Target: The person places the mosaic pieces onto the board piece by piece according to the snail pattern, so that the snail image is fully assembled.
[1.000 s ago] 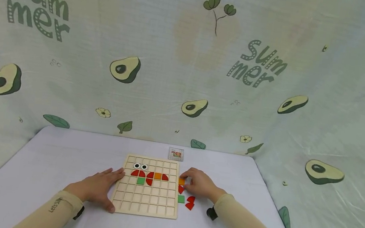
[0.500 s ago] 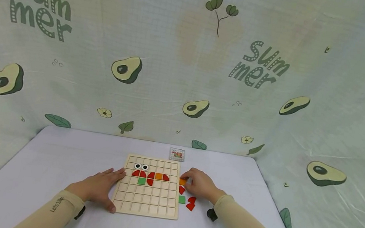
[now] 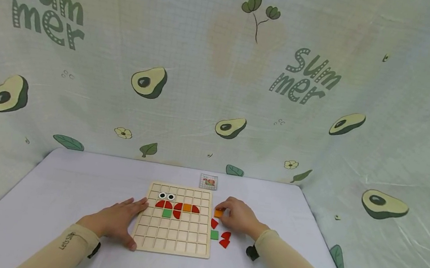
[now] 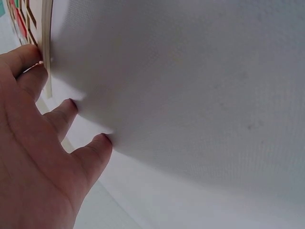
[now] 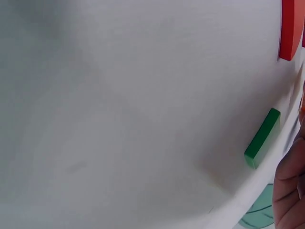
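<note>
Three loose red pieces (image 3: 224, 244) and green square (image 3: 214, 235) lie on worktop (image 3: 82, 180) at grid board's (image 3: 172, 234) three-to-four o'clock, presumably for easy reach; picture card (image 3: 208, 181) at one. Left hand (image 3: 114, 219) at nine, fingers apart, likely steadying board. Right hand (image 3: 240, 216) at three, grip clamped on orange piece (image 3: 218, 213). Since earlier frame: orange piece slightly farther toward three o'clock, gap from board now showing; pieces on board (image 3: 167, 213) unchanged.

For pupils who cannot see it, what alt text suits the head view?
A person's right hand holds an orange piece beside a wooden grid board bearing coloured pieces; other loose pieces lie nearby. The left hand rests at the board's left edge.
</note>
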{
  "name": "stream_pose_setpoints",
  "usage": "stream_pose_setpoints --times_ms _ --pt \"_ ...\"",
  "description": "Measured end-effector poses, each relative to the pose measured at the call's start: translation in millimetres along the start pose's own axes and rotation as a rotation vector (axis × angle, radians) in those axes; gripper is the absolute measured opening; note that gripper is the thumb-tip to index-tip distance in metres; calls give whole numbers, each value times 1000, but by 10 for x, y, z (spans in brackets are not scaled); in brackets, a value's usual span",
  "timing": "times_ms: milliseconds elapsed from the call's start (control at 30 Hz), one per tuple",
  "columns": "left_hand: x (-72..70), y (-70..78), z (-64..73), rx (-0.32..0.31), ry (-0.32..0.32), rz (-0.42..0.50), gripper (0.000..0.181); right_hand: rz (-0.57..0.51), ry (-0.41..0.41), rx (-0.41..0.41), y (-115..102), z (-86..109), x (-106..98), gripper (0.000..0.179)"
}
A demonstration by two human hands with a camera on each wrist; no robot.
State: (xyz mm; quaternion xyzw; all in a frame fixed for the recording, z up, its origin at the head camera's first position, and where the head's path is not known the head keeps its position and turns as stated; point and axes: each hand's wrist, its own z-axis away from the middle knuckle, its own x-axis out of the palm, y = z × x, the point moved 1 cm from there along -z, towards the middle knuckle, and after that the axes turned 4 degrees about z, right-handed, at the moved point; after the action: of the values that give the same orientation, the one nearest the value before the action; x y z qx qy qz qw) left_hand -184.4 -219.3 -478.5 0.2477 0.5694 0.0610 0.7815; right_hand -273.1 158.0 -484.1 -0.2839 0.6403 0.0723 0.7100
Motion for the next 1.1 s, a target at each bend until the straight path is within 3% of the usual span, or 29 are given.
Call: stream_pose_setpoints --times_ms 500,833,1100 --pt "-18 22 26 -2 -6 10 121 -30 8 16 32 4 -41 28" --pt "-19 29 33 5 -6 -1 121 -55 9 -53 -270 -135 -35 29" --pt "-56 59 58 23 -11 11 120 -68 -16 -115 -550 -280 109 29"
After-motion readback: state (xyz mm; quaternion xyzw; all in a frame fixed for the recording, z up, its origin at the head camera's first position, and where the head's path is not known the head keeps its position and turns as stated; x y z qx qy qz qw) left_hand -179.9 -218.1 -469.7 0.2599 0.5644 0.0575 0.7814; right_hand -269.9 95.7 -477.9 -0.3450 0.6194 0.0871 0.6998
